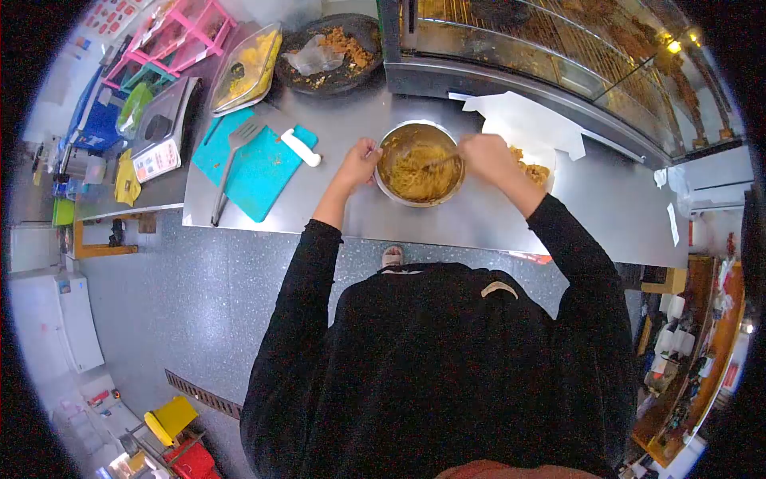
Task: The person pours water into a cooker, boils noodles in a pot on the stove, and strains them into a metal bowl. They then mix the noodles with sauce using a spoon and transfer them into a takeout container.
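A round metal bowl stands on the steel counter, with a yellow-brown mixture of noodle-like strands inside. My left hand pinches the bowl's left rim between thumb and fingers. Over the right rim, my right hand is closed around a thin metal utensil that slants down into the mixture; its end is buried, so I cannot tell whether it is a spoon or a fork. Just behind the right hand, fried-looking brown food lies on white paper.
A teal cutting board holds a slotted turner and a white-handled tool. Behind them are a clear container of yellow food and a dark round pan with crumbs. A glass display case borders the counter's back; a scale is left.
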{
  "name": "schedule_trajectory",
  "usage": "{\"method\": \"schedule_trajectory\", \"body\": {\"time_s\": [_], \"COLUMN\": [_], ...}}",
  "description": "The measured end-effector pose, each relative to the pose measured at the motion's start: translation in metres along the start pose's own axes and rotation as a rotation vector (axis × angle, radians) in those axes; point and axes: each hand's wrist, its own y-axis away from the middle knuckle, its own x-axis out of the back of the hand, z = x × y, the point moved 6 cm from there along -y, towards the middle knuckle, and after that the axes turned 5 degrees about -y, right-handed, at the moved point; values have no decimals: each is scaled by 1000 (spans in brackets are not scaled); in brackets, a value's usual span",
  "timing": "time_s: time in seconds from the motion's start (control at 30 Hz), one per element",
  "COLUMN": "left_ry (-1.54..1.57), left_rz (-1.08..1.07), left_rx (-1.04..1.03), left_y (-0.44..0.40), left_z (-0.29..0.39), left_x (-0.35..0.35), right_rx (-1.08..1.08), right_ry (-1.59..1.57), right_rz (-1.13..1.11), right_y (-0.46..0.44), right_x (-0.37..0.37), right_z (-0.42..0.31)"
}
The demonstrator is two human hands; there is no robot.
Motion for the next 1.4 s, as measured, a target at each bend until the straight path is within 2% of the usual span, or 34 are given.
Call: {"method": "schedule_trajectory", "body": {"time_s": [0.03,0.1,0.17,0.2,0.23,0.3,0.33,0.37,0.43,0.47,0.5,0.6,0.63,0.7,0.77,0.83,0.97,1.03,1.1,1.13,1.2,1.23,1.3,1.33,1.4], "left_ry": [4,4,26,23,0,-20,1,22,25,26,21,64,85,110,93,91,93,49,6,22,34,77,129,154,187], "left_rz": [-32,-66,-4,-1,2,5,2,0,10,20,20,-17,-1,12,37,26,-69,-65,-61,-42,-27,-41,-45,-52,-45], "left_rx": [12,17,2,3,17,32,7,-20,-31,-34,-34,-14,1,22,56,29,0,13,35,21,-3,31,64,64,62], "left_y": [2,4,2,4,6,7,7,8,3,2,3,7,10,14,13,13,14,11,11,11,8,11,13,15,15], "left_z": [0,2,3,3,1,-1,0,2,-2,-5,-7,-7,-4,-4,-4,-5,-2,1,-2,-2,2,3,7,8,5], "left_x": [-2,-6,-2,2,5,6,4,2,-3,-2,0,-1,-1,-4,-1,1,-6,-6,-7,-7,-5,-6,-5,-4,-1], "right_rx": [-108,-143,261,328,331,-36,-122,-123,55,223,222,-40,-40,-76,-142,-92,-316,-388,-294,-301,-51,-55,230,238,539], "right_ry": [63,47,-57,-90,-92,3,56,56,-5,-33,-36,-39,-36,-16,-65,21,-2,5,-22,-28,-23,-24,91,89,62], "right_rz": [-85,-67,223,118,118,11,57,54,29,58,62,-112,-114,90,51,-176,-14,-22,189,189,105,105,170,166,115], "right_y": [1,0,8,8,8,4,2,1,-2,1,3,0,0,4,10,17,3,-15,-29,-31,-39,-36,-23,-12,20], "right_x": [-4,-13,-2,-9,-3,8,20,16,0,-5,-3,12,11,15,1,1,26,36,54,52,45,35,14,18,26], "right_z": [9,-9,-47,-40,-32,3,0,-10,-36,-46,-40,-1,-2,-9,-18,-28,-14,-25,-40,-44,-61,-62,-85,-89,-102]}}
